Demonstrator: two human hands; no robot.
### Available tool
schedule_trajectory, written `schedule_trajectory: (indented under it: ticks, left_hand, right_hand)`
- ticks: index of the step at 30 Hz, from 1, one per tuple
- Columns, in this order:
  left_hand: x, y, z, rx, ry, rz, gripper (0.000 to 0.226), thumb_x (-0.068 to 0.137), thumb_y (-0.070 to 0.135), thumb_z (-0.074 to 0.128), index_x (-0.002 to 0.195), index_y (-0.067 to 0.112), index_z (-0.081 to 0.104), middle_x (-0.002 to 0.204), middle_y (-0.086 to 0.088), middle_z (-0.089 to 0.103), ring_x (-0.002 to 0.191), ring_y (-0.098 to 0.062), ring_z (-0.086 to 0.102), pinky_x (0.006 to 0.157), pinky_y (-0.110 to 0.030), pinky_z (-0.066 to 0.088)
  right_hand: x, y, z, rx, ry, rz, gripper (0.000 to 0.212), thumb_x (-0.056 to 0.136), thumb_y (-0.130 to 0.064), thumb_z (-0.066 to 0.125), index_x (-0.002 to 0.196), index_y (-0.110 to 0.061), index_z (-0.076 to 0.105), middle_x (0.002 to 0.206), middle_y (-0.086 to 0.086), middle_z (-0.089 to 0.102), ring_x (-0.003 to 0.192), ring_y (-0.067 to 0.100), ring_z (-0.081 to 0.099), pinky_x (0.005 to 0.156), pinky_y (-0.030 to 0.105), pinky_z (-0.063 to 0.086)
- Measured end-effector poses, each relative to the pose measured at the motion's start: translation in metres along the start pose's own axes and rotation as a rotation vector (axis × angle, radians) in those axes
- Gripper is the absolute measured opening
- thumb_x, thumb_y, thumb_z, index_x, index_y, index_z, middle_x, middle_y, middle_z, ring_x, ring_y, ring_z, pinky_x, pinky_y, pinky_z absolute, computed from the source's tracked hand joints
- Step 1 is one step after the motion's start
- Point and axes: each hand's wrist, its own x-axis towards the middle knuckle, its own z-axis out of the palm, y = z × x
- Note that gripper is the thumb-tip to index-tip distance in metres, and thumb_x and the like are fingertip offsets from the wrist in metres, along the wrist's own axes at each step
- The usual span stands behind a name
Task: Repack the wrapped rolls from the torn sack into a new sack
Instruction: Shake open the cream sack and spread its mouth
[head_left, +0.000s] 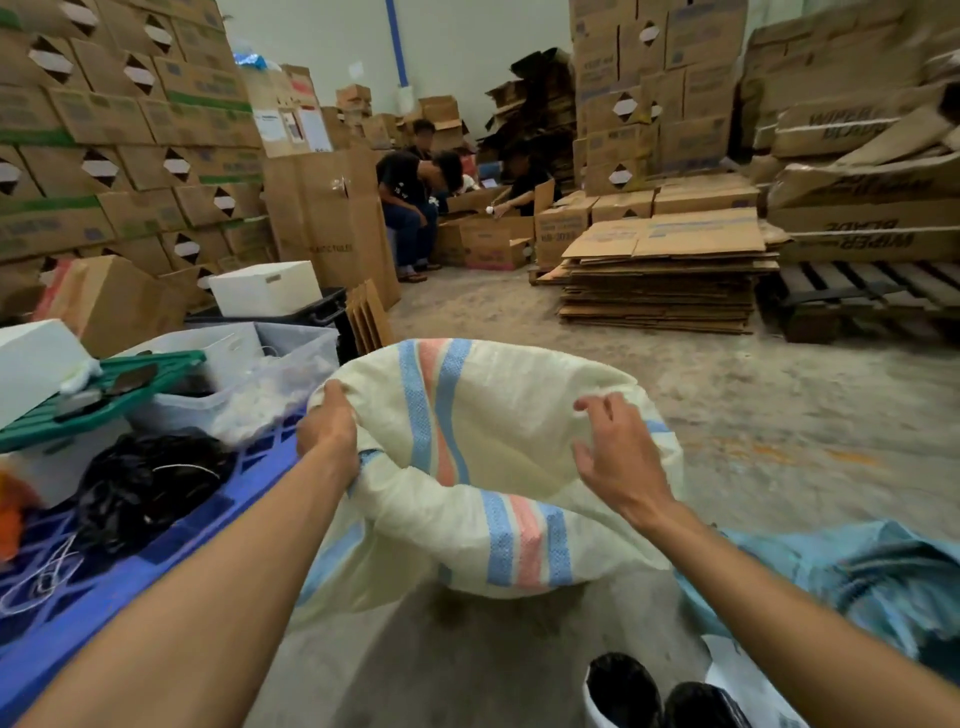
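A cream woven sack (483, 415) with blue and pink stripes hangs open in front of me, mouth up. My left hand (328, 426) grips its left rim, fingers curled over the fabric. At the right rim my right hand (615, 452) has its fingers spread, fingertips touching the fabric. A crumpled light-blue sack (841, 577) lies on the floor at lower right. Two black-wrapped rolls (623, 686) stand at the bottom edge beside it, partly cut off by the frame.
A blue plastic pallet (119, 587) on the left bears a black bag (150, 483), clear bins (291, 358) and a green lid. Stacked cartons line both sides, with flattened cardboard (665, 275) on the right. People sit among boxes at the back (415, 202).
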Motion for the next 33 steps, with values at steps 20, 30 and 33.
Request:
schedule_trajectory:
  ticks: [20,30,33]
  left_hand:
    - [0.167,-0.067,-0.012,1.013,-0.956,0.304,0.080,0.066,0.001,0.073,0.123,0.027,0.024,0.120,-0.008,0.045,0.106,-0.025,0.050,0.077,-0.033,0.052]
    - [0.162,-0.109,0.000,0.256,-0.510,0.362,0.044,0.096,0.022,0.054,0.129,0.021,0.024,0.117,-0.010,0.051,0.105,-0.030,0.055,0.088,-0.043,0.044]
    - [0.166,-0.105,-0.001,0.214,-0.305,0.440,0.038,0.090,0.017,0.052,0.113,0.026,0.024,0.112,-0.017,0.052,0.096,-0.036,0.056,0.084,-0.052,0.048]
  right_hand:
    - [0.038,-0.006,0.162,0.085,-0.680,0.493,0.096,0.070,-0.045,0.084,0.149,-0.024,0.034,0.147,-0.001,0.044,0.125,0.027,0.053,0.073,0.025,0.056]
    - [-0.051,-0.044,0.232,-0.194,-1.360,0.164,0.061,0.081,-0.045,0.065,0.137,-0.027,0.047,0.135,0.007,0.056,0.120,0.031,0.055,0.089,0.040,0.044]
    - [-0.057,-0.050,0.220,-0.313,-1.524,0.047,0.101,0.079,-0.041,0.078,0.155,-0.035,0.012,0.156,0.005,0.034,0.141,0.032,0.036,0.113,0.045,0.033]
